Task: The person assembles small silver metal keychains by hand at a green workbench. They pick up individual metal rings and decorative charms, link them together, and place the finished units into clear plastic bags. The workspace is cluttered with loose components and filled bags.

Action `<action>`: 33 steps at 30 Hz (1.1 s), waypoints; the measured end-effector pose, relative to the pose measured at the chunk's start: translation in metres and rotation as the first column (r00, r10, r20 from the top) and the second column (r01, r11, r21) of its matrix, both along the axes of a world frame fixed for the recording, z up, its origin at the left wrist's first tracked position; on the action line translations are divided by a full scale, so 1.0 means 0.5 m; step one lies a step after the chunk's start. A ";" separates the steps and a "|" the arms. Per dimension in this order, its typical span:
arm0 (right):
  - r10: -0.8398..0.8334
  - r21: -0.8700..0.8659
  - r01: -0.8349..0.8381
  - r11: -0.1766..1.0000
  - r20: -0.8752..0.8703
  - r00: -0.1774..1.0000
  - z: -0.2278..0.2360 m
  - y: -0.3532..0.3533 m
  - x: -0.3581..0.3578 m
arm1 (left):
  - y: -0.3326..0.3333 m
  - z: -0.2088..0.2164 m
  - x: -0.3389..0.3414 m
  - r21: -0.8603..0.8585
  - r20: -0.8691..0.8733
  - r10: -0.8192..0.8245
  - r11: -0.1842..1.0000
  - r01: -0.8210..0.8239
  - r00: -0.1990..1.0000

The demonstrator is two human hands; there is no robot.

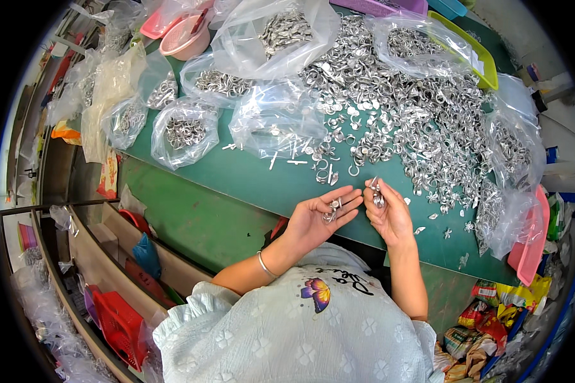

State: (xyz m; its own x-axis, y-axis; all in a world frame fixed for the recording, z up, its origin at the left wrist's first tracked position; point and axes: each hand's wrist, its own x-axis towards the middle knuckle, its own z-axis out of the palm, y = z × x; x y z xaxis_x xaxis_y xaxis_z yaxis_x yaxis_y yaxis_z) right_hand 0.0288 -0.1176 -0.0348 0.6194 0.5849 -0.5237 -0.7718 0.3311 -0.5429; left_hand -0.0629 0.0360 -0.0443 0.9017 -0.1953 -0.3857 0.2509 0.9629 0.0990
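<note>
My left hand [305, 223] is palm up at the table's near edge, with a few silver metal rings [332, 207] held at its fingers. Right beside it, my right hand [393, 220] is closed, pinching a small bunch of silver rings [377, 194] between thumb and fingers. Both hands are close together, fingertips almost meeting. Just beyond them lie loose rings and thin silver bars [297, 161]. A broad heap of silver ring pieces [421, 121] spreads from the far middle toward the right. The exact shape of the held pieces is too small to tell.
Clear plastic bags of silver pieces [185, 131] line the table's [236, 179] left and far side. Pink baskets [188, 38] stand far left, a lime-green tray [482, 54] far right, a pink tray [531, 246] at the right edge. A red basket [122, 325] sits lower left.
</note>
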 end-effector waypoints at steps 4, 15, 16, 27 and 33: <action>0.123 -0.266 0.031 0.964 0.544 0.830 0.003 0.002 -0.034 | -0.004 -0.002 0.004 -0.164 0.098 0.012 0.986 0.005 0.995; 0.590 -0.593 -0.009 0.805 0.800 0.106 0.062 0.044 -0.070 | -0.006 0.040 0.010 -0.073 -0.084 -0.043 0.997 0.037 0.996; 0.566 -0.567 0.024 0.824 0.824 0.037 0.066 0.048 -0.065 | -0.004 0.018 0.004 -0.097 -0.048 -0.025 0.995 0.020 0.999; 0.574 -0.507 0.348 0.789 0.810 -0.121 -0.032 0.120 0.015 | 0.020 -0.005 -0.057 0.137 -0.140 0.070 0.989 -0.051 0.988; 0.510 -0.508 0.092 0.856 0.860 -0.002 0.024 0.067 -0.022 | 0.019 0.033 -0.029 0.164 -0.158 0.069 0.985 -0.043 0.985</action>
